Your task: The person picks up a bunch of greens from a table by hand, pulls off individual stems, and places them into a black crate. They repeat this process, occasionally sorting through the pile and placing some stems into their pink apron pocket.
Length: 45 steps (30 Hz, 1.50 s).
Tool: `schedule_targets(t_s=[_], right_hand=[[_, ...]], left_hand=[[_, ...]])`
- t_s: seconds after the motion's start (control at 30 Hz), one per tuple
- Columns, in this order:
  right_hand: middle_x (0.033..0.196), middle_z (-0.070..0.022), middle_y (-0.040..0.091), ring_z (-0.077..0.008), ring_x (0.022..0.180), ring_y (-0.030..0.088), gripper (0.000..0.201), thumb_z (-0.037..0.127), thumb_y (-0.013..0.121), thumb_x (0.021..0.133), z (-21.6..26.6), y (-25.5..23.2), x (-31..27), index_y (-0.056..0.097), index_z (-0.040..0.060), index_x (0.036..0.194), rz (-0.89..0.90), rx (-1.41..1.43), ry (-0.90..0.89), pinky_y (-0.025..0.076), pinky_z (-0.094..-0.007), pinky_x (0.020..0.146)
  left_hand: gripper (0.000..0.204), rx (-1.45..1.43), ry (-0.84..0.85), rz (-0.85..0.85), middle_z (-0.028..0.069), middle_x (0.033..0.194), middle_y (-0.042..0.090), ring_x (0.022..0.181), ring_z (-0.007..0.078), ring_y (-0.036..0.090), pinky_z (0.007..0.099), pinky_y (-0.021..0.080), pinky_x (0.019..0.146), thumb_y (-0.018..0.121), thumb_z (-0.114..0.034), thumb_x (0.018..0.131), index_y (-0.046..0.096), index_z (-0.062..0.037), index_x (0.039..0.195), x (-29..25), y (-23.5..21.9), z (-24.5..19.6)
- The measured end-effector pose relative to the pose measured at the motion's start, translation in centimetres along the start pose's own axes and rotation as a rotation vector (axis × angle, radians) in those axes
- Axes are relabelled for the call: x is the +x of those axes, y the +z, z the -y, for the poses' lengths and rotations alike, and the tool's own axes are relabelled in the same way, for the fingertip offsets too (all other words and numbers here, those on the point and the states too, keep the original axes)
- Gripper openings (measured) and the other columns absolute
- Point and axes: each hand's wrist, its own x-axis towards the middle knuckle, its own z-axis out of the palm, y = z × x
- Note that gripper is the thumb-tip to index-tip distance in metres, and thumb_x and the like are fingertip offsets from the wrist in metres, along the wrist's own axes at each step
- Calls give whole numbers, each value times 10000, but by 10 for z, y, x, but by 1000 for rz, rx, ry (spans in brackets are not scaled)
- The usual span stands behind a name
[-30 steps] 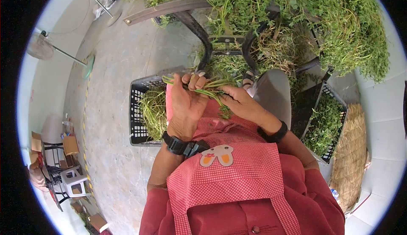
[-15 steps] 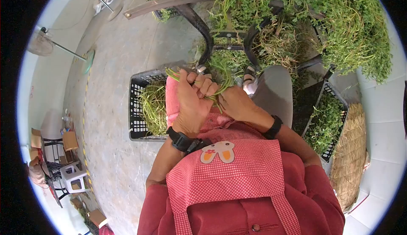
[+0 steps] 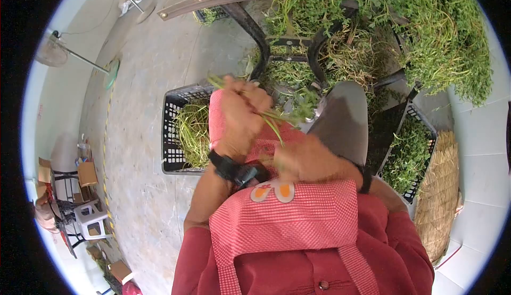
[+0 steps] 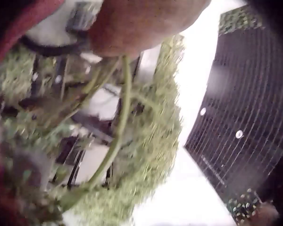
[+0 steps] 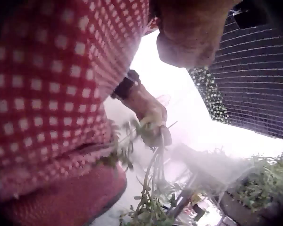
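My left hand (image 3: 242, 108) grips a small bunch of green leafy stems (image 3: 274, 127) over the apron-covered lap. Cut ends poke out past the thumb; the leafy tops hang toward the right knee. In the left wrist view, one thick stem (image 4: 125, 108) curves down from the fingers. Motion blurs my right hand (image 3: 306, 159), which is below and right of the bunch, close over the apron's rabbit patch (image 3: 272, 191). A faint greenish streak shows at its fingertips, but I cannot tell whether it holds a stem. The right wrist view shows the stems hanging from the left hand (image 5: 151, 120).
A black crate (image 3: 170, 130) with pale stems stands left of the lap. Another crate (image 3: 407, 156) of greens is at right, beside a straw mat (image 3: 442, 194). Ahead, a table (image 3: 213, 1) bears a large heap of greens (image 3: 426, 34); more plants lie beneath it.
My right hand was at the bunch beside the left hand; it has moved down toward the body, away from it. The left hand keeps its grip on the stems.
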Motion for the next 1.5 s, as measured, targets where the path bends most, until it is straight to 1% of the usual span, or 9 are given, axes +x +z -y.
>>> schedule_targets(t_s=[0.07, 0.23, 0.5, 0.9, 1.1, 1.23, 1.33, 1.4, 1.5], right_hand=[[668, -167, 551, -369, 660, 578, 223, 210, 552, 807, 13, 0, -7, 479, 2, 776, 140, 166, -361, 469, -431, 569], [709, 6, 605, -59, 660, 555, 261, 246, 532, 918, -20, -3, -1, 599, 17, 1025, -105, 759, 349, 441, -265, 567], [703, 42, 539, -38, 627, 464, 242, 236, 563, 905, -56, 22, 7, 613, 20, 1002, -209, 892, 367, 382, -198, 559], [753, 14, 574, -22, 615, 443, 257, 211, 575, 897, -66, 50, 19, 614, -17, 1009, 159, 825, 388, 370, -203, 514], [545, -148, 494, -191, 484, 492, 283, 227, 528, 812, -83, 48, 21, 556, -53, 784, -282, 302, 445, 395, -356, 472], [539, -124, 471, -224, 459, 477, 268, 237, 532, 815, -104, 54, 14, 525, -24, 753, -364, 711, 638, 375, -361, 444], [535, -45, 424, -179, 423, 418, 266, 269, 510, 858, -135, 48, -1, 486, 34, 734, -652, 187, 108, 332, -319, 387], [545, 13, 397, -123, 412, 357, 235, 257, 483, 892, -108, 1, -9, 468, 83, 734, -381, 1650, 708, 290, -268, 357], [555, 33, 406, -92, 420, 328, 215, 259, 488, 916, -84, -2, -12, 521, 88, 790, -309, 1597, 681, 283, -232, 370]], left_hand=[[441, -54, 79, -26, -39, 522, 197, 422, 112, 157, 258, 177, 379, 269, -436, 970, 298, -159, 627, 16, -21, -20], [433, -345, 127, 112, -39, 515, 180, 418, 111, 162, 252, 167, 378, 266, -410, 973, 313, -153, 627, 15, -34, -42], [460, -489, 20, 195, -45, 489, 194, 402, 109, 170, 263, 175, 381, 288, -408, 969, 338, -151, 591, 18, -39, -44], [466, -414, 95, 157, -51, 474, 194, 381, 99, 151, 258, 166, 370, 284, -426, 971, 348, -154, 599, 11, -29, -40], [464, -214, 51, 137, -51, 476, 182, 377, 94, 141, 252, 147, 361, 281, -433, 972, 343, -157, 604, -7, -16, -21], [468, -216, -86, 346, -54, 476, 186, 373, 89, 139, 251, 141, 358, 304, -443, 967, 345, -157, 599, -2, -20, -13], [469, -234, -128, 414, -57, 475, 190, 371, 82, 144, 248, 142, 360, 314, -442, 966, 346, -156, 595, -12, -13, -19], [470, -246, -141, 443, -58, 473, 192, 371, 79, 148, 246, 142, 361, 318, -441, 965, 347, -155, 594, -12, -10, -25], [446, -323, -86, 478, -62, 477, 189, 371, 65, 144, 237, 117, 367, 327, -367, 975, 308, -160, 581, -9, -15, -28]])
